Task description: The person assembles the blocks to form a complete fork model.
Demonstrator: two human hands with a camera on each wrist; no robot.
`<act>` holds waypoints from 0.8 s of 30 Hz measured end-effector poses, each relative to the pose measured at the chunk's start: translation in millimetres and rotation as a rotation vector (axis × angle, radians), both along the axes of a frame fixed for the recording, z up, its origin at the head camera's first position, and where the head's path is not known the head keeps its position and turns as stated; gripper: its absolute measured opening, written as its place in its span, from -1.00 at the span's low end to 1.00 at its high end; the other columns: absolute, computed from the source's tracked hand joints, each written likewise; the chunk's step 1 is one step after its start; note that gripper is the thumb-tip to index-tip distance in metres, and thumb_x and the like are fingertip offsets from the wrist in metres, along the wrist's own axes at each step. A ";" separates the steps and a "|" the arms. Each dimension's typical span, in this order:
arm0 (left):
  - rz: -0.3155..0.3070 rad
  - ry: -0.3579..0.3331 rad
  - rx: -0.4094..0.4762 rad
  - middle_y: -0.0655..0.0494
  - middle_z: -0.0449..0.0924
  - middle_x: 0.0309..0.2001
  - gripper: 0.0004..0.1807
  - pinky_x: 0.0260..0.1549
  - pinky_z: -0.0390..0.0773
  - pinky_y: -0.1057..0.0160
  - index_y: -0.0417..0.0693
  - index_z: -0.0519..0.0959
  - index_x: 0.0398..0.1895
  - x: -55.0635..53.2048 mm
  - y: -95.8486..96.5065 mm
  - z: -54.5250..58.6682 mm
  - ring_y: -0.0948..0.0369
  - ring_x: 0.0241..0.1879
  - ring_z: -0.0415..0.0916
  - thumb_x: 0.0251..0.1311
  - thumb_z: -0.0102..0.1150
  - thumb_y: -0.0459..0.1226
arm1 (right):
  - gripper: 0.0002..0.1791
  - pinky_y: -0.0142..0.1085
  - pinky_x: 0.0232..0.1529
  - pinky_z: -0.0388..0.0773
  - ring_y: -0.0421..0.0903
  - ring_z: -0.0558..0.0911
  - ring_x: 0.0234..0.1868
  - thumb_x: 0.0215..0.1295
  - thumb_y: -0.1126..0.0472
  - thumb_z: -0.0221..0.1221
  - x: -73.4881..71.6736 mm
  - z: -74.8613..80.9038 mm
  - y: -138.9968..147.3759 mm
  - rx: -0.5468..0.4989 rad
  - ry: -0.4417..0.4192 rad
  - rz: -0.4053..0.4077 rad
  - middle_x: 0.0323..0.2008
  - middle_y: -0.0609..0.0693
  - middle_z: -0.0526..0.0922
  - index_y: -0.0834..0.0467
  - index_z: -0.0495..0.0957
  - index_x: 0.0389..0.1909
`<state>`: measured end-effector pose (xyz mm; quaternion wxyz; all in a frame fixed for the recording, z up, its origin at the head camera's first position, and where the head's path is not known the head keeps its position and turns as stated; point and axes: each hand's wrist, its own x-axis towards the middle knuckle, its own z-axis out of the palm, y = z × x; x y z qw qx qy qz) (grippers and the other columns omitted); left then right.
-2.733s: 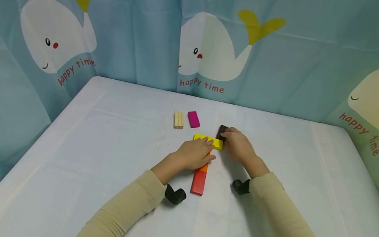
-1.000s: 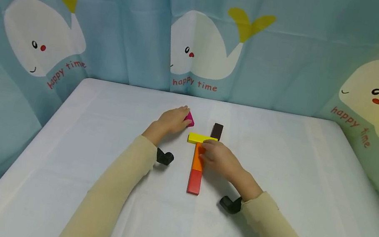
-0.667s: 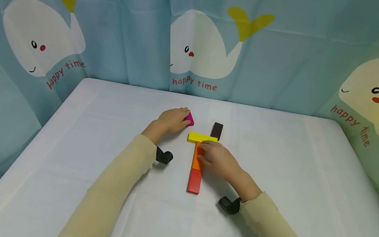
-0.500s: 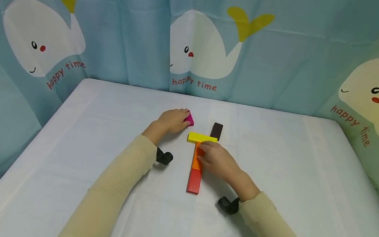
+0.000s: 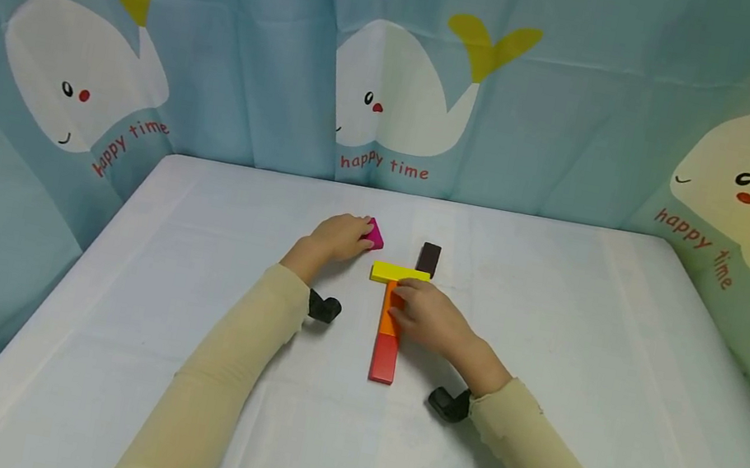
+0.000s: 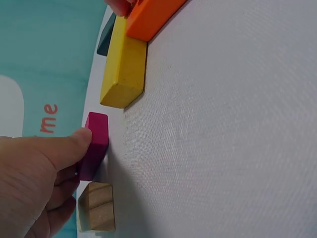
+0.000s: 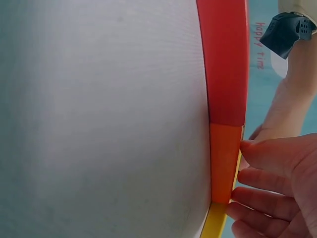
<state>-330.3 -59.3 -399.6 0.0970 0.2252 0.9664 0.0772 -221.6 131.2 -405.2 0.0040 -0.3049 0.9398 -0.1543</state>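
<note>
At the far middle of the table my left hand point(image 5: 342, 237) pinches a magenta block point(image 6: 98, 142), its thumb on one side and its fingers curled behind. A light wooden block point(image 6: 102, 207) with a grooved end lies close to those fingers; the hand hides it in the head view. My right hand point(image 5: 439, 318) rests with relaxed fingers along the orange block point(image 7: 225, 161). That block lies end to end with a red block point(image 5: 385, 359) and meets a crosswise yellow block point(image 5: 392, 272), forming a T. A dark brown block point(image 5: 428, 258) stands out from the yellow block's right end, on its far side.
White cloth covers the table point(image 5: 165, 398). A blue curtain point(image 5: 262, 63) with whale prints rises along its back and sides. Black wrist devices point(image 5: 324, 309) stick out beneath both sleeves, low over the cloth.
My left hand has left the yellow and orange blocks and gone away and left onto the magenta block. My right hand has let go of the dark brown block and come back to the orange one.
</note>
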 end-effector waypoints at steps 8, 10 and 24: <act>-0.022 0.021 -0.024 -0.03 0.23 0.29 -0.49 0.19 0.21 0.14 -0.08 0.29 0.31 -1.1 -0.4 0.7 0.05 0.18 0.29 0.34 -0.06 -0.10 | -0.68 -0.14 -0.01 0.47 0.02 0.54 -0.14 0.16 0.21 0.24 -1.0 1.4 -1.1 0.023 0.017 0.008 -0.16 0.13 0.60 0.34 0.57 -0.13; -0.023 0.020 -0.028 -0.04 0.24 0.29 -0.49 0.19 0.21 0.13 -0.09 0.29 0.31 -0.8 0.4 1.5 0.05 0.18 0.29 0.34 -0.06 -0.11 | -0.68 -0.14 -0.01 0.47 0.02 0.54 -0.14 0.16 0.22 0.24 -1.3 1.3 -1.0 0.027 0.020 0.008 -0.16 0.13 0.60 0.34 0.57 -0.13; -0.008 -0.018 0.050 -0.03 0.22 0.30 -0.48 0.21 0.18 0.14 -0.07 0.27 0.32 -0.2 2.5 -2.1 0.06 0.21 0.25 0.33 -0.04 -0.12 | -0.69 -0.16 -0.02 0.48 0.01 0.54 -0.16 0.17 0.20 0.23 -1.8 -3.1 -1.0 0.035 0.015 -0.015 -0.18 0.11 0.60 0.32 0.58 -0.14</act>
